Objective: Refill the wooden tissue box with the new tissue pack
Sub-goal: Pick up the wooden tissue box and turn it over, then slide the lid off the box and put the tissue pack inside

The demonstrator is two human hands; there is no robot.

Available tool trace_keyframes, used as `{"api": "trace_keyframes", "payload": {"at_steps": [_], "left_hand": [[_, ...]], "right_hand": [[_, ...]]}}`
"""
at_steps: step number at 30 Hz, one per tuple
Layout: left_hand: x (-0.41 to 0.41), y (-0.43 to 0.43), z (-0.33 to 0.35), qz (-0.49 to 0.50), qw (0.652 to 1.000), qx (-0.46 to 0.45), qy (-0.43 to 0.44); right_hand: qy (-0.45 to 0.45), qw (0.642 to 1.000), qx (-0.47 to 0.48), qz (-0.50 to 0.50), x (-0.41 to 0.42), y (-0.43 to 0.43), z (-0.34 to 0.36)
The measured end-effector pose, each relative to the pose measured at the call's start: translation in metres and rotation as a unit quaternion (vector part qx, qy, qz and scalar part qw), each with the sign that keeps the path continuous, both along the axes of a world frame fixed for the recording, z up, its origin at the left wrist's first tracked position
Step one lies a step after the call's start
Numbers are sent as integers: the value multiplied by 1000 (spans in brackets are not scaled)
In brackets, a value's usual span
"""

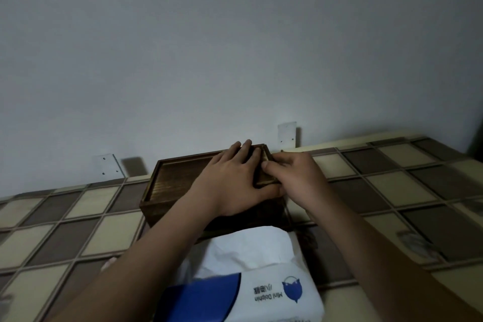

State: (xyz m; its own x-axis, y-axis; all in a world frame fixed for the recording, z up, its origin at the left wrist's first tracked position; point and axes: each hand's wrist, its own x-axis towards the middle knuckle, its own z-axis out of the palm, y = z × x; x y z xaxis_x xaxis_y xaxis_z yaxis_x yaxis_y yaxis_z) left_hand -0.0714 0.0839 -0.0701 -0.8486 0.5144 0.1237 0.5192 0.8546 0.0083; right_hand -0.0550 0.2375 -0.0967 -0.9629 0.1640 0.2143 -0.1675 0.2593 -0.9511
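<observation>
A dark wooden tissue box [170, 185] stands on the checkered surface close to the wall. My left hand [232, 180] lies flat across the right half of its lid, fingers straight and thumb along the front edge. My right hand [295, 178] is at the box's right end, fingers and thumb curled round the end of the lid. The new tissue pack [261, 282], white and blue with a tissue sticking out of its top, lies just in front of the box, between my forearms.
The checkered brown and beige surface [392, 185] runs left and right. A grey wall [235, 47] rises right behind the box, with two small white brackets [287, 134] fixed at its foot.
</observation>
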Motion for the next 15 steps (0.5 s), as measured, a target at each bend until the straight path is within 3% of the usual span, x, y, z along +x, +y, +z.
{"api": "trace_keyframes", "payload": {"at_steps": [15], "left_hand": [[0, 2, -1, 20, 1000, 6, -4]], "right_hand": [[-7, 1000, -11, -13, -2, 5, -1]]}}
